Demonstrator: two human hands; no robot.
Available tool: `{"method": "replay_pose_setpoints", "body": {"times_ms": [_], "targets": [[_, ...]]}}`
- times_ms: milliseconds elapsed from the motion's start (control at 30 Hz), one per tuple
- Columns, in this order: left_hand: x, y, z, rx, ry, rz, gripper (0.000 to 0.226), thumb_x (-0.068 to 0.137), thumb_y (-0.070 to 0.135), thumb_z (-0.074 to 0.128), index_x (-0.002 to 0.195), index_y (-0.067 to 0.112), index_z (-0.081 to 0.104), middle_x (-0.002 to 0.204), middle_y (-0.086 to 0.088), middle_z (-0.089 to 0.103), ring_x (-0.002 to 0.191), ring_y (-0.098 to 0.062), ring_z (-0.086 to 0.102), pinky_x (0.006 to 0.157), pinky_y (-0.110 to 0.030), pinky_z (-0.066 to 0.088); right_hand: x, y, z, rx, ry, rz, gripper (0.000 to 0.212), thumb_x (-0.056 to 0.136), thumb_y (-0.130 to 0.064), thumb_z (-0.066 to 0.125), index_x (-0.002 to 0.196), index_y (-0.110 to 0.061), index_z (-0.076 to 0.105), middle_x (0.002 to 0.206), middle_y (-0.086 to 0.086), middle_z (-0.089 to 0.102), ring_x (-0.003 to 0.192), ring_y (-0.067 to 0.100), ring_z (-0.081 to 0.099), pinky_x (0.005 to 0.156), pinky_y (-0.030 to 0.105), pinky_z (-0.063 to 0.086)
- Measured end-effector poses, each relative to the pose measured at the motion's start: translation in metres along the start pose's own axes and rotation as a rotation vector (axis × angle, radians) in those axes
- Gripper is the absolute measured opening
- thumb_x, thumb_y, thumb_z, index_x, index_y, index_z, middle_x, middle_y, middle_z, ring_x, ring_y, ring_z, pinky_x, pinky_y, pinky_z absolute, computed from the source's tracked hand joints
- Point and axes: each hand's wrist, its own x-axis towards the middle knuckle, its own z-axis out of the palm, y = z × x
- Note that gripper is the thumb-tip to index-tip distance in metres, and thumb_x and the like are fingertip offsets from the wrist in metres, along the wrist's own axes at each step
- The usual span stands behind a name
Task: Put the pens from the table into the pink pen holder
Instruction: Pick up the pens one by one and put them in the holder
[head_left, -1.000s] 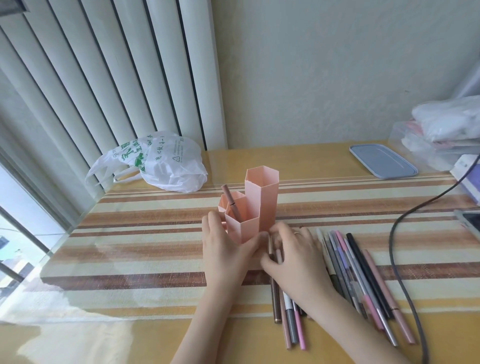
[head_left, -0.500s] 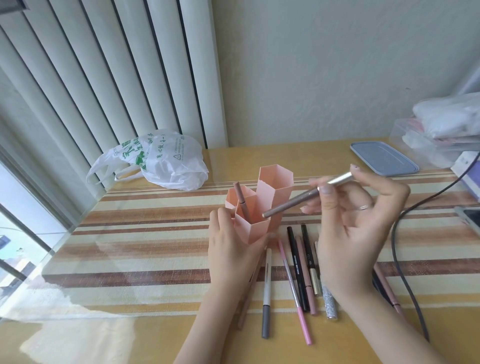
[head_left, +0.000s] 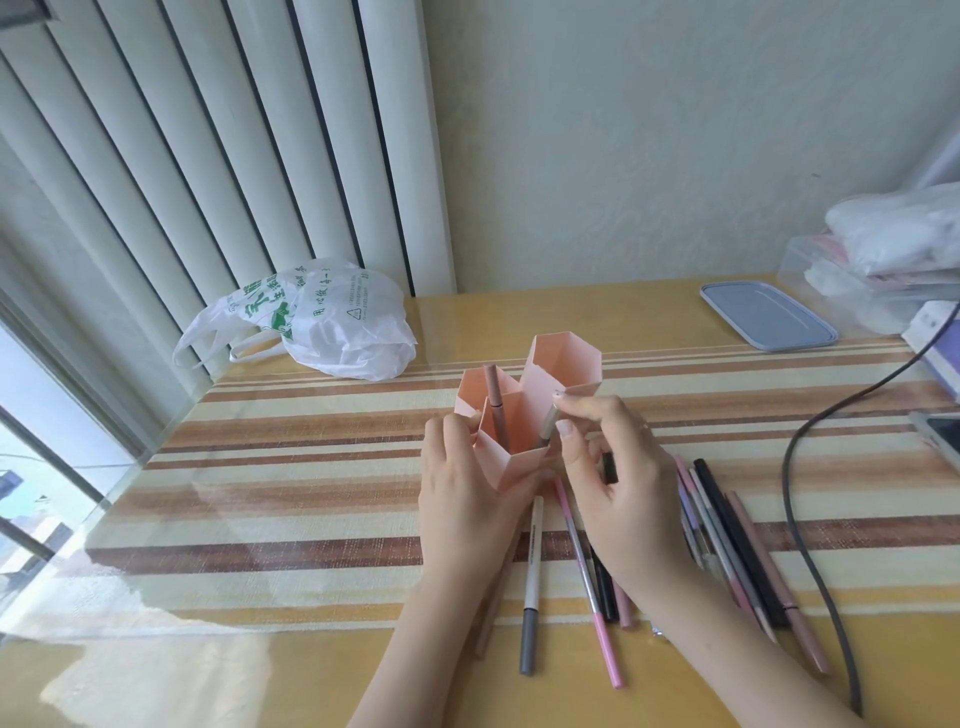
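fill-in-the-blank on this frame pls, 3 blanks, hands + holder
The left hand steadies the pink pen holder at its ____ compartment.
The right hand pinches a ____ pen whose lower end is inside that compartment.
The brown pen already in the holder stands in the ____ compartment as the held one.

Missing words: front; silver; same

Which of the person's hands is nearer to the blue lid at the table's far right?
Right. The right hand pinches a pen at the pink pen holder, on the side of the blue lid; the left hand grips the holder's other side, farther away.
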Motion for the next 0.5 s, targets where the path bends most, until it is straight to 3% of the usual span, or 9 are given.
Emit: {"method": "replay_pose_setpoints", "body": {"times_ms": [67, 133, 233, 367, 500], "targets": [[0.000, 0.000, 0.000, -0.018, -0.013, -0.029, 0.064, 0.057, 0.043, 0.083, 0.083, 0.031, 0.025, 0.090, 0.008, 0.037, 0.085, -0.019, 0.043, 0.064, -0.029, 0.035, 0.001, 0.000, -0.001, 0.003, 0.005, 0.001, 0.023, 0.093, -0.011, 0.046, 0.112, -0.014, 0.059, 0.100, -0.003, 0.058, 0.076, 0.004, 0.053, 0.071, 0.004, 0.038], [0.002, -0.001, -0.002, -0.054, -0.020, -0.063, 0.062, 0.056, 0.038, 0.085, 0.085, 0.025, 0.032, 0.090, 0.010, 0.038, 0.085, -0.014, 0.042, 0.066, -0.022, 0.035, 0.001, -0.001, -0.002, 0.013, 0.041, 0.021, 0.028, 0.093, -0.011, 0.044, 0.119, -0.012, 0.055, 0.105, -0.002, 0.056, 0.083, 0.005, 0.053, 0.074, 0.006, 0.039], [0.006, -0.004, -0.004, -0.153, 0.030, -0.161, 0.060, 0.054, 0.030, 0.088, 0.085, 0.014, 0.039, 0.089, 0.009, 0.041, 0.084, -0.012, 0.041, 0.067, -0.010, 0.033, 0.000, 0.002, -0.006, -0.012, 0.050, -0.033, 0.018, 0.090, -0.010, 0.051, 0.106, -0.011, 0.059, 0.091, -0.005, 0.056, 0.078, 0.006, 0.051, 0.074, 0.013, 0.040], [0.009, -0.008, -0.005, -0.189, 0.111, -0.250, 0.058, 0.055, 0.025, 0.087, 0.084, 0.009, 0.040, 0.086, 0.000, 0.045, 0.085, -0.017, 0.042, 0.064, -0.015, 0.033, -0.005, 0.009, -0.002, -0.040, -0.246, -0.084, 0.011, 0.084, -0.002, 0.064, 0.088, -0.010, 0.070, 0.086, -0.002, 0.065, 0.076, 0.012, 0.058, 0.074, 0.017, 0.046], [0.008, -0.009, -0.004, -0.181, 0.158, -0.272, 0.057, 0.057, 0.027, 0.085, 0.086, 0.010, 0.039, 0.089, -0.002, 0.045, 0.089, -0.020, 0.043, 0.071, -0.027, 0.034, -0.015, 0.014, 0.008, -0.110, -0.529, -0.035, 0.013, 0.080, -0.003, 0.071, 0.083, -0.016, 0.072, 0.092, -0.006, 0.067, 0.094, 0.006, 0.053, 0.083, 0.024, 0.046]]}}
